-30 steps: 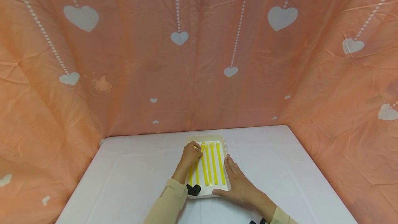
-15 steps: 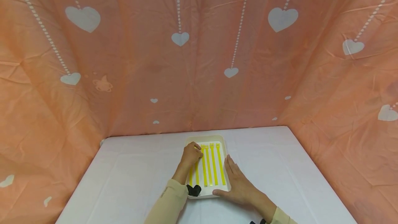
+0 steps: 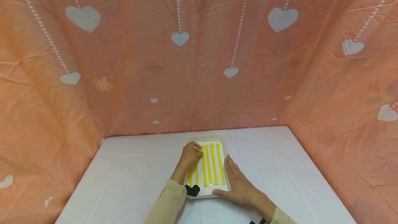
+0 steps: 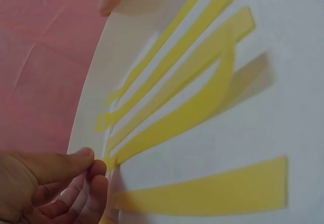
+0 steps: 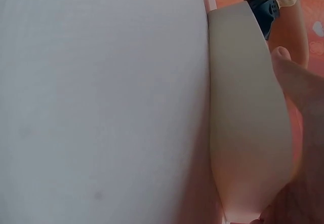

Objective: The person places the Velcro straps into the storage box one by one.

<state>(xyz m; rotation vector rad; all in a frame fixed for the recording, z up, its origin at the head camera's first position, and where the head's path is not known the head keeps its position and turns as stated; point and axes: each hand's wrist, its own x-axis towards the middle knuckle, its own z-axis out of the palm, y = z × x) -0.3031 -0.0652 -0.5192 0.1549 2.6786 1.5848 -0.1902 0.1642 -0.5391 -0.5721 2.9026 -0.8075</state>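
A cream tray (image 3: 205,138) holds several yellow cable-tie straps lying lengthwise side by side, each with a slotted head at the far end. My left hand (image 3: 190,154) reaches over the tray. In the left wrist view, its thumb and forefinger pinch one yellow strap (image 4: 174,135) near its head; that strap arches up off the tray floor, its loose end raised. Another yellow strap (image 4: 207,186) lies flat beside it. My right hand (image 3: 240,185) rests against the tray's right side, fingers straight, thumb by the near corner; the right wrist view shows the tray's outer wall (image 5: 243,97) beside it.
The tray stands on a white-covered table (image 3: 140,168). A pink curtain (image 3: 192,89) with white hearts hangs behind and at both sides. Black wrist devices (image 3: 192,190) sit at the beige sleeves (image 3: 169,201).
The pinched strap's head has come down slightly toward the tray's near side, level with the strap to its right. Both hands stay almost where they were.
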